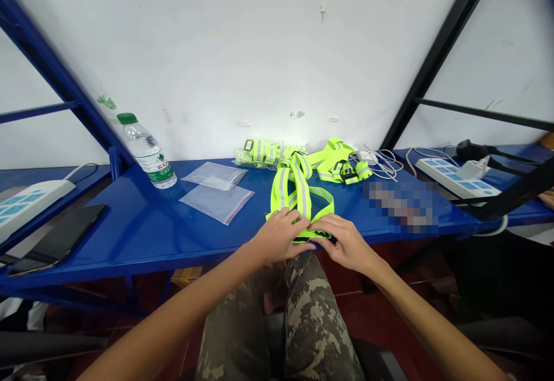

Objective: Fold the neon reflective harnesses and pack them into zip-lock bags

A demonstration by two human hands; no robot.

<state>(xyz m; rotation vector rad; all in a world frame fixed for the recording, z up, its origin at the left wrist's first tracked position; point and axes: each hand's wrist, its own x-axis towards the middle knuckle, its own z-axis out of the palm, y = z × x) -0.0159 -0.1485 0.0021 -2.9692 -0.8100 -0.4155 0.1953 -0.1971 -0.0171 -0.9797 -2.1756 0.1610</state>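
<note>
A neon yellow reflective safety vest made of straps (298, 190) lies on the blue table's front edge (142, 242), with grey reflective stripes along its bands. My left hand (277, 235) and my right hand (344, 243) both grip its lower band, close together, near a dark buckle that they partly hide. Behind it lies a second yellow strap vest (337, 161), bunched up and out of reach of my fingers. Farther left, a folded bundle of the same yellow straps (264, 153) rests against the wall.
Two flat zip bags (216, 193) lie left of my hands, beside a water bottle (147, 153). White cables (381, 164) trail near a pixelated patch (400, 205). Power strips (454, 178) sit at both table ends. A dark phone (56, 239) lies at front left.
</note>
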